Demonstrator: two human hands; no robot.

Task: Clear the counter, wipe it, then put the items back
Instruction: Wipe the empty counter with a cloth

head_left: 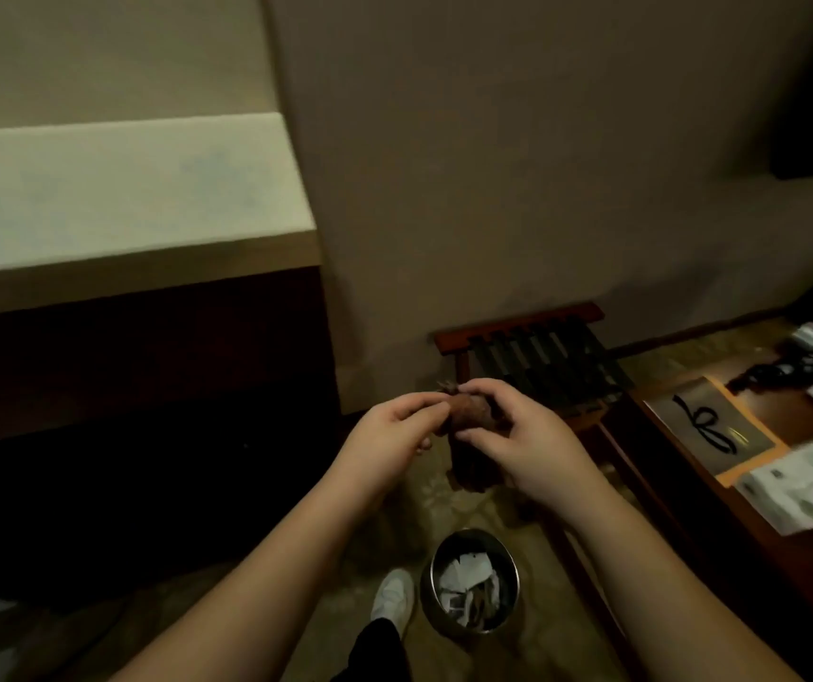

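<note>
Brown cloth (468, 420) bunched, gripped between left hand (390, 435) and right hand (527, 445).

No words, numbers or brand names can be read anywhere in this dim, blurred view. The nearest thing to a sign is a black brush-stroke mark, shaped like a looping character, on a grey card (712, 425) with an orange border, lying on the wooden table (788, 548) at the right. Beside it, white packets (808, 484) carry green printing, but it is too smeared to make out any letters.
</note>
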